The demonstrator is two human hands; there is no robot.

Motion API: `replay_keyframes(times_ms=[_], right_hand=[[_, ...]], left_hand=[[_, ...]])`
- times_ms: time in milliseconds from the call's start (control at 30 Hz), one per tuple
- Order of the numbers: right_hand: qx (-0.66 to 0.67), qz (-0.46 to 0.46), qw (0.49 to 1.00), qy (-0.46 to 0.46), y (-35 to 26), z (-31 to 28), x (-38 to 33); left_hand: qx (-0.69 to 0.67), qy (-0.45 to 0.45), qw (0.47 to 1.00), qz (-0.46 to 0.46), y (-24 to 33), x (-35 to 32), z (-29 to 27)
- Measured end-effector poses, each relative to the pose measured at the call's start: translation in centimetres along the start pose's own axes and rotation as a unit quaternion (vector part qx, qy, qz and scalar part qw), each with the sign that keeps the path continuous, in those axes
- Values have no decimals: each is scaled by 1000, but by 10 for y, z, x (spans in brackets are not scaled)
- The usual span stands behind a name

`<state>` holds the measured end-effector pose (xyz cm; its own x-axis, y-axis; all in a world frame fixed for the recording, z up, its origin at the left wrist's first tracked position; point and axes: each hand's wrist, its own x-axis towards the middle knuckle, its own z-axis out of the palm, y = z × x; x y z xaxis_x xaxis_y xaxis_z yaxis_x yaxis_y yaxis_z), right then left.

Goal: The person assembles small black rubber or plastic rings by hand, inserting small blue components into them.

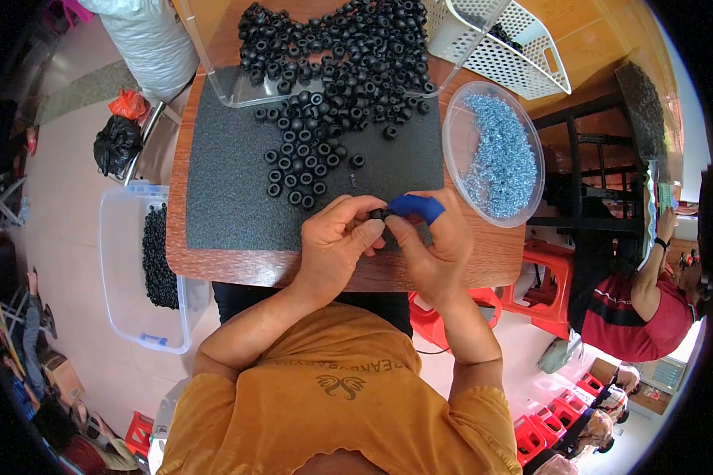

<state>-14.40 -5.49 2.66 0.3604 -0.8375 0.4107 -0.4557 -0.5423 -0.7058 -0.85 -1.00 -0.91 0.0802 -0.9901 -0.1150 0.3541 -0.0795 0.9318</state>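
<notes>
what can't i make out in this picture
Head view, black part: mostly covered by the left hand and right hand.
Head view, right fingertip: hidden by the blue wrap.
Head view, white basket: partly cut off by the top edge.
Head view, pale blue pieces: too small to tell each one's shape.

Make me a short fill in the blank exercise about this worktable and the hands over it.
1. The blue finger cover is worn on the ____ hand.
2. The small pieces in the clear dish are light ____.
3. The many round parts on the grey mat are coloured ____.
4. The blue-latched clear bin stands to the ____ of the table.

Missing words: right; blue; black; left.
</notes>
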Motion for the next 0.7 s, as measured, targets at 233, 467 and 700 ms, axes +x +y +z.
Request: replay_keyframes(times_ms=[233, 467, 700], right_hand=[[-51, -102, 993, -27, 3, -5, 5], [-65, -114, 990, -47, 7, -9, 9], [-46, -111, 991, -51, 10, -8, 9]], left_hand=[[-49, -24, 997, -51, -2, 1, -5], [-106, -45, 989, -90, 1, 5, -6], [-114, -57, 986, -108, -2, 6, -5]])
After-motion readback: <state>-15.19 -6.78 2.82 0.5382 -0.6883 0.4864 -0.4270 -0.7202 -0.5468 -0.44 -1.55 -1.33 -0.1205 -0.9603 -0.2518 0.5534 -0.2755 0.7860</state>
